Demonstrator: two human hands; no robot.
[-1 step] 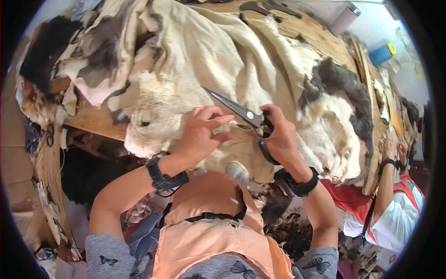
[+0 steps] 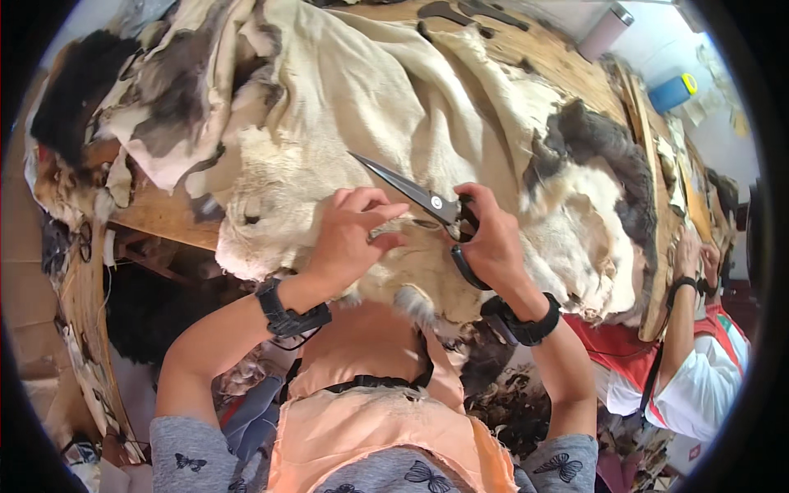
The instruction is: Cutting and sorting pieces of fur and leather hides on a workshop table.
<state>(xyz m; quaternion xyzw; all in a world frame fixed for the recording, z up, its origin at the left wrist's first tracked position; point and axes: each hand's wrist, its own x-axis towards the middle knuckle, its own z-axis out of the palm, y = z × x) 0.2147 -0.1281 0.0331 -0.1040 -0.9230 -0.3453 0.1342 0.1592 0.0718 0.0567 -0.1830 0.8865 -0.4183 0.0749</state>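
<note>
Seemingly for easy reach, a cream, fur-edged hide (image 2: 353,99) is draped off the brown wooden counter (image 2: 164,215); over it, black-handled steel scissors (image 2: 426,196) are gripped by the right hand (image 2: 493,244), while the left hand (image 2: 345,240) is held half-curled, thumb apart.

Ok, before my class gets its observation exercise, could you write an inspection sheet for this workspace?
Surface: wooden table, largely covered by skins.
Job's things: pale hide spread in folds; scissors above it, pointing up-left, blades apparently closed.
Clutter: dark flat tools at the far edge; grey-and-white fur at right; dark scraps lower down.
Hands: right hand grips the scissors' handles; left hand is over the hide, thumb and fingers apart.
Cables: a thin dark cord by the left wrist; its end is unclear.
Surroundings: co-worker at right; pink bottle and blue bottle beyond.
</note>
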